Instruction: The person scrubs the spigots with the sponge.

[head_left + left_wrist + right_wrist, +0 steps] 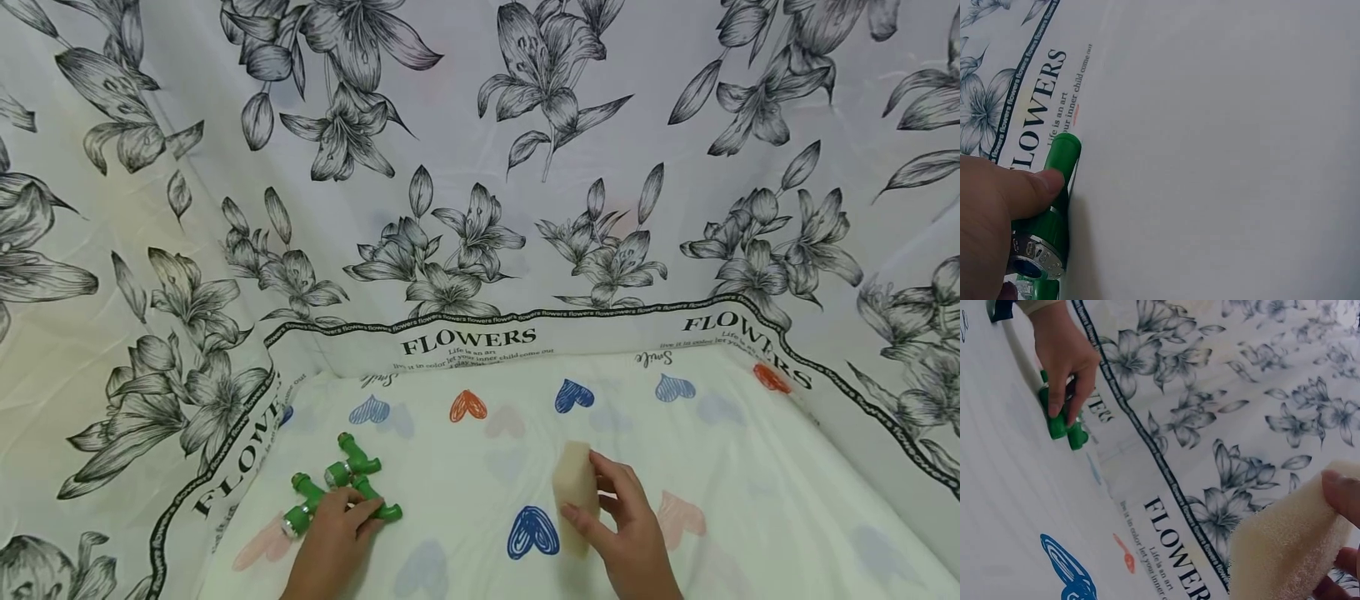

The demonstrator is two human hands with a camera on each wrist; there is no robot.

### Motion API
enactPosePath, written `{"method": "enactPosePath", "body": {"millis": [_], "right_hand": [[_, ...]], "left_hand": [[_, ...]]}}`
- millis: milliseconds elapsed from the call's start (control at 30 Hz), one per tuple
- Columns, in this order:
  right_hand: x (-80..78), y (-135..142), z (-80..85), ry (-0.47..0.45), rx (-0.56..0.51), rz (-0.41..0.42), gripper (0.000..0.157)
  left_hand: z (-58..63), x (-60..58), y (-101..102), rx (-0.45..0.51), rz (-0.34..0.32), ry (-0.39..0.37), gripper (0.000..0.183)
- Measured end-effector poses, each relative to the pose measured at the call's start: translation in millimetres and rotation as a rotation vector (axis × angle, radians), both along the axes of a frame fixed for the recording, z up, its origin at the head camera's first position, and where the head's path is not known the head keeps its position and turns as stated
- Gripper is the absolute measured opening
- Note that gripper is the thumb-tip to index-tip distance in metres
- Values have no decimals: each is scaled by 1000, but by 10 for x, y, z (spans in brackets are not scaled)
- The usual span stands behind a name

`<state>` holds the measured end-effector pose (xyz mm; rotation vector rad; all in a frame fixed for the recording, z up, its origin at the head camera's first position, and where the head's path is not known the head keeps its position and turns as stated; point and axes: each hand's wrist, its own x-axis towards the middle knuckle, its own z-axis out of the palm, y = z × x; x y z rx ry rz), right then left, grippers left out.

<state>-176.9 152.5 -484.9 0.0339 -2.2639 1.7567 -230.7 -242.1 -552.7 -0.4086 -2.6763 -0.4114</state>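
Observation:
At the lower left of the head view, my left hand grips a green plastic tap, partly covered by the fingers. In the left wrist view the thumb lies along the green tap, with a silvery ring at its lower end. Two more green taps are beside that hand, one just beyond it and one to its left. My right hand holds a cream-coloured sponge upright, thumb on the near face and fingers behind. Its porous surface shows in the right wrist view.
A white cloth printed with hearts covers the surface under both hands. Around it rise curtains with black lily drawings and a "FLOWERS" border, at the back and both sides.

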Motion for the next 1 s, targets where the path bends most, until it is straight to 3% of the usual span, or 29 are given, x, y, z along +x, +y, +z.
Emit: {"method": "enactPosePath", "body": {"millis": [133,333,567,700,867,1000], "right_hand": [[-37,-1,13,15,1,29,65],[-144,-29,70,118,66,79,66],[-287,-67,176,289,318,130,66],[-381,-123,182,288,525,184,66],[-464,-240,-42,222,838,366,64],[-468,-290,-276,227,965,514,59]], "left_hand": [[31,-2,10,-31,67,-58,31],[123,2,10,-26,93,-117,45],[290,0,104,153,41,-31,57],[301,19,209,206,23,-30,59],[249,50,319,199,-3,-32,60],[228,81,375,208,-47,-23,59]]}}
